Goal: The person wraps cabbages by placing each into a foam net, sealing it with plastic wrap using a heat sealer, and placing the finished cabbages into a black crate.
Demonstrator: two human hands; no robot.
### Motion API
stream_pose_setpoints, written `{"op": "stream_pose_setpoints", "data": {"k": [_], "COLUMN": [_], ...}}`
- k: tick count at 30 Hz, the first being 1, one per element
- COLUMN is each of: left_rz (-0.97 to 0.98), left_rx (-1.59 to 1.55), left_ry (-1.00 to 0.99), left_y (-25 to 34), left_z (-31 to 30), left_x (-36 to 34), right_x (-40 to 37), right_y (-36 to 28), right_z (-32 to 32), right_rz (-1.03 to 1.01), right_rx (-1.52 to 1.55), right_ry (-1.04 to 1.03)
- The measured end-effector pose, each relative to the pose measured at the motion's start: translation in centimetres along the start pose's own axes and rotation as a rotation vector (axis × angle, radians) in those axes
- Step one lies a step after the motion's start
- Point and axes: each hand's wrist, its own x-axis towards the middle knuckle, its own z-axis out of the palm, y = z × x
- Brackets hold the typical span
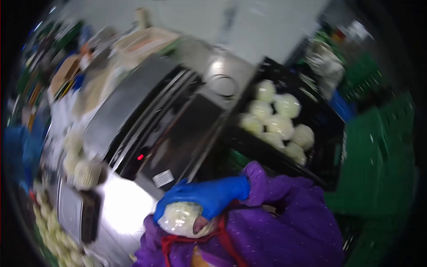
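Observation:
My right hand (213, 193), in a blue glove and a purple sleeve, curls over a pale, round, film-wrapped vegetable (180, 218), which looks like a cabbage, close to my body. A small dark patch shows on its lower right side. At the lower left, my other purple sleeve (149, 238) ends right beside the wrapped head. My left hand cannot be made out separately from the blue glove there. Just beyond my hands stands a dark wrapping machine (178, 133) with a red light and a white label (163, 178).
A black crate (331, 153) with several wrapped heads (280, 127) stands on the right, beside green crates (378, 151). On the left are unwrapped heads (86, 173), a scale-like device (70, 211) and a pile of pale vegetables (53, 231). A tray (144, 42) lies farther back.

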Motion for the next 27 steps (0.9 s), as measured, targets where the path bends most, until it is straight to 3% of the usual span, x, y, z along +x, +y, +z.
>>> {"op": "stream_pose_setpoints", "data": {"k": [2,4,5,7,8,9,10,12,13,15,16,17,18,21,22,24,25,27], "left_rz": [-0.108,-0.234,-0.264,-0.227,-0.178,-0.135,-0.103,-0.209,-0.060,-0.182,0.035,0.073,0.263,0.228,0.235,0.060,-0.030,0.038], "left_rx": [-0.113,-0.185,-0.150,0.012,0.120,0.117,0.219,0.499,0.595,0.870,1.035,1.202,1.236,1.546,1.625,1.561,1.525,1.609], "left_ry": [-0.041,-0.115,-0.198,-0.378,-0.470,-0.493,-0.524,-0.500,-0.666,-0.828,-0.915,-0.947,-1.024,-0.839,-0.768,-0.810,-0.830,-0.883], "left_y": [0.3,0.7,0.8,0.4,0.0,-1.5,-2.4,-7.1,-7.9,-14.9,-17.9,-19.9,-24.6,-34.6,-35.8,-37.5,-37.5,-36.7], "left_z": [1.7,4.0,5.5,9.9,12.5,15.2,19.5,21.1,24.3,26.2,28.2,31.0,31.4,34.2,35.2,35.2,35.5,35.2], "left_x": [-0.4,-0.3,0.5,3.5,5.4,7.7,9.5,17.2,17.1,21.6,22.3,23.0,25.4,29.7,30.5,30.7,30.3,29.3], "right_x": [-5.0,-8.1,-10.1,-14.9,-18.5,-21.3,-24.9,-35.1,-38.4,-44.7,-47.7,-51.0,-52.6,-55.2,-55.7,-56.9,-58.0,-57.5], "right_y": [1.3,0.3,-0.2,-2.1,-3.4,-5.9,-6.8,-3.1,-3.3,-2.2,-1.0,0.8,1.8,4.2,4.9,6.8,8.4,7.4], "right_z": [1.6,2.0,1.4,-1.4,-3.3,-3.8,-4.6,-6.6,-8.2,-11.1,-12.1,-12.9,-13.6,-15.1,-15.8,-16.8,-17.5,-18.5], "right_rz": [-0.024,0.111,0.110,0.076,0.200,0.090,0.047,0.020,-0.050,-0.124,-0.131,-0.119,-0.157,-0.213,-0.207,-0.186,-0.045,0.137], "right_rx": [0.002,0.289,0.285,0.316,0.422,0.695,0.722,0.502,0.490,0.411,0.346,0.437,0.503,0.663,0.666,0.675,0.779,0.885], "right_ry": [0.280,0.464,0.545,0.719,0.806,0.991,1.133,1.489,1.566,1.711,1.786,1.811,1.810,1.871,1.861,1.843,1.979,1.928]}}
